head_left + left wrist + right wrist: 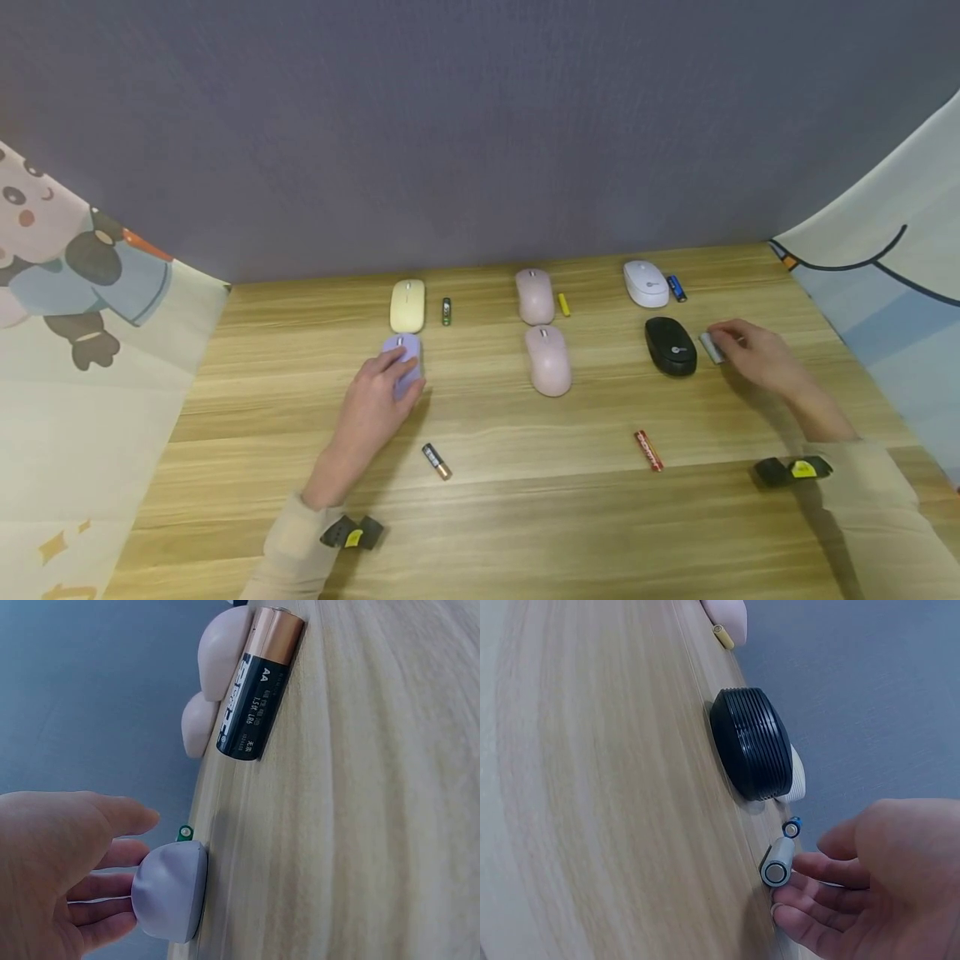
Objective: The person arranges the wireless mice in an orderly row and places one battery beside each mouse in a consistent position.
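Observation:
My left hand rests on a lilac computer mouse, fingers over its top. The left wrist view shows the fingertips against the far side of the mouse and the thumb held apart from it. At the right, my right hand touches a grey battery lying on the table. Its fingers are beside the battery in the right wrist view, and the thumb is lifted away. A black mouse sits just left of that battery. Behind the lilac mouse is a yellow mouse, with a green battery beside it.
Two pink mice, a rear one and a front one, stand mid-table near a yellow battery. A white mouse and blue battery are at back right. Closer lie a black-and-copper AA battery and a red battery.

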`<state>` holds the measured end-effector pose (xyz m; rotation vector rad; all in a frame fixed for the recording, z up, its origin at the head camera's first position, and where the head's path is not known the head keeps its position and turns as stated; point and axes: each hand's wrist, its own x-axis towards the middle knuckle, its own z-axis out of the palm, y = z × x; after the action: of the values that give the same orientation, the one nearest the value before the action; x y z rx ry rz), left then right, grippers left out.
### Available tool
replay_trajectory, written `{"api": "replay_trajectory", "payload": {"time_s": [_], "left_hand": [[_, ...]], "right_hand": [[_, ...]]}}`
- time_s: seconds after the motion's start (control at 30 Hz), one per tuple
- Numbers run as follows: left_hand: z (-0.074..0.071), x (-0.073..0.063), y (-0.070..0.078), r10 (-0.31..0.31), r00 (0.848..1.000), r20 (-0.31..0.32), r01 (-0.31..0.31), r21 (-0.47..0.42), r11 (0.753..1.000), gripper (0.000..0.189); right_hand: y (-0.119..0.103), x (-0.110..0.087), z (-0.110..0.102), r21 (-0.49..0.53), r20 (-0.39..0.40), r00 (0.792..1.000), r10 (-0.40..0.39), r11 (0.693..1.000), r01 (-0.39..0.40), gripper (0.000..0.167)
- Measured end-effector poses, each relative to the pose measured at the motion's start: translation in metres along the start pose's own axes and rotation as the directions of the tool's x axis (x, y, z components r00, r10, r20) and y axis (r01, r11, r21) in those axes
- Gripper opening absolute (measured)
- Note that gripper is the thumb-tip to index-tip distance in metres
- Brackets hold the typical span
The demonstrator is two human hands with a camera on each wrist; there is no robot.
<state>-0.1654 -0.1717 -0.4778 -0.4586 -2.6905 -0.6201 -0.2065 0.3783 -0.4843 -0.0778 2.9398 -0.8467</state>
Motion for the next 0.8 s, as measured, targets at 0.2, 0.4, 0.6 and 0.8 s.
{"api": "replay_trajectory", "payload": {"time_s": [0.2,0.4,0.6,0.8], "left_hand": [[0.0003,-0.0005,0.0004,-0.002,1.0,0.001,0.002,0.0,1.0,0.037],[0.0009,-0.0011,-0.0001,-0.007,1.0,0.003,0.007,0.0,1.0,0.038],[0.001,-0.0016,0.0,-0.01,1.0,0.003,0.01,-0.001,1.0,0.039],[0.0001,-0.0017,0.0009,-0.012,1.0,0.007,0.012,0.002,1.0,0.038]], "right_hand": [[0.0006,-0.0017,-0.003,0.01,0.026,0.998,0.054,0.998,-0.054,0.055],[0.0018,-0.0029,-0.0037,0.027,0.033,0.997,0.071,0.997,-0.072,0.053],[0.0054,-0.0027,-0.0031,0.031,0.006,0.999,0.035,0.999,-0.035,0.048],[0.0048,-0.0043,-0.0032,0.04,-0.005,0.999,0.033,0.999,-0.033,0.047]]}}
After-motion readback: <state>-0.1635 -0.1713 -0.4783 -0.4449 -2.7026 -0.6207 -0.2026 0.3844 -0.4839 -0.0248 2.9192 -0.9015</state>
